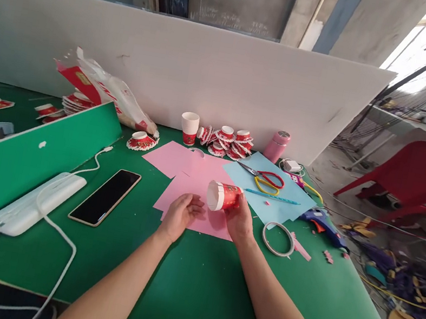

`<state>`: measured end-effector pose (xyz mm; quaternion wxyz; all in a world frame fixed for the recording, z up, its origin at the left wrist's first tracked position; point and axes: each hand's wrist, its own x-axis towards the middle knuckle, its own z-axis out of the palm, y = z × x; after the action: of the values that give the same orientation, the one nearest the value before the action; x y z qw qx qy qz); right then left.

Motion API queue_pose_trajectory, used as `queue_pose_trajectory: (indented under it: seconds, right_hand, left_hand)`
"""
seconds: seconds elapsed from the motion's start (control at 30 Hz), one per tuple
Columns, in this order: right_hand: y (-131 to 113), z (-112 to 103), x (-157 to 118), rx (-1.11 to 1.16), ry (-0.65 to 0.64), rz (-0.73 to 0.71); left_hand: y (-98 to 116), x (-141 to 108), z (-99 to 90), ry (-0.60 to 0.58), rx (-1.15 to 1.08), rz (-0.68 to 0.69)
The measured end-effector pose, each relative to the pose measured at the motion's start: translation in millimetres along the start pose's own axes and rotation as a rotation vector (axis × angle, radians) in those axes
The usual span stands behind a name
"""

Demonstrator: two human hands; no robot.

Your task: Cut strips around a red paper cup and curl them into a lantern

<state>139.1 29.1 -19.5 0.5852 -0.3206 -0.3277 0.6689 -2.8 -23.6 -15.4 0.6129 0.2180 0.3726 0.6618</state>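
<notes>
A red and white paper cup (pixel 223 196) lies sideways in my right hand (pixel 241 220), its white end facing left. My fingers wrap round the cup's right end. Just left of the cup is my left hand (pixel 182 213), fingers apart and holding nothing. Both hands are over pink paper sheets (pixel 178 189) on the green table (pixel 191 282). Scissors (pixel 265 178) with red and yellow handles and a blue pencil-like stick (pixel 272 197) lie on blue paper (pixel 254 161) to the right. Beside them sits a roll of tape (pixel 278 239).
A phone (pixel 105 197) and a white power strip (pixel 35 202) with cables lie left, near a green divider (pixel 31 160). Behind stand stacked cups (pixel 189 128), several cut red cups (pixel 224 140) and a pink bottle (pixel 277 146). A blue glue gun (pixel 324 227) is at the right edge.
</notes>
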Motion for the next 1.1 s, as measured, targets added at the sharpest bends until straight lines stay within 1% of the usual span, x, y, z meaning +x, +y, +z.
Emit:
queue_pose_trajectory:
  seconds: [0.07,0.1,0.2,0.27,0.33,0.4,0.47,0.53,0.7,0.8,0.87,0.93,1.0,1.1]
  right_hand:
    - [0.2,-1.6,0.6,0.003,0.035,0.007]
    - [0.6,-1.8,-0.5,0.011,0.043,0.014]
    - [2.8,-0.9,-7.2,0.042,0.006,0.059]
    - [4.0,-0.2,-12.3,0.042,-0.045,0.107]
    - [4.5,-0.1,-16.5,0.022,-0.080,0.140]
    - [4.6,0.1,-19.5,0.013,-0.094,0.160]
    - [4.8,0.6,-21.8,0.024,-0.109,0.189]
    - [5.4,1.8,-23.7,0.035,-0.140,0.221]
    - [8.4,7.8,-29.0,0.032,-0.234,0.251]
    - [8.6,12.1,-31.9,0.051,-0.282,0.279]
    - [7.8,14.4,-32.7,0.092,-0.280,0.314]
    - [6.8,15.6,-32.4,0.142,-0.257,0.357]
    - [5.6,15.6,-31.0,0.189,-0.228,0.400]
    - [3.3,14.0,-28.4,0.279,-0.181,0.408]
  left_hand:
    - [-0.3,-8.2,3.8,0.069,0.087,0.135]
    - [-0.1,-12.8,7.3,0.076,0.188,0.222]
    - [2.4,-24.0,22.6,0.018,0.449,0.437]
    - [5.6,-26.9,33.3,0.005,0.509,0.500]
    - [9.6,-26.7,41.2,-0.007,0.493,0.487]
    - [13.6,-25.3,45.6,-0.056,0.476,0.416]
    - [17.0,-24.1,46.9,-0.107,0.514,0.356]
    - [19.7,-23.7,46.3,-0.116,0.573,0.351]
    - [25.1,-23.2,41.6,-0.064,0.610,0.430]
    - [23.0,-23.3,36.7,-0.056,0.759,0.550]
    - [17.7,-23.7,32.7,-0.090,0.909,0.631]
    - [10.6,-24.1,29.2,-0.110,1.027,0.682]
    - [3.6,-23.9,27.1,-0.107,1.064,0.690]
    - [-5.1,-20.8,26.5,-0.100,1.030,0.675]
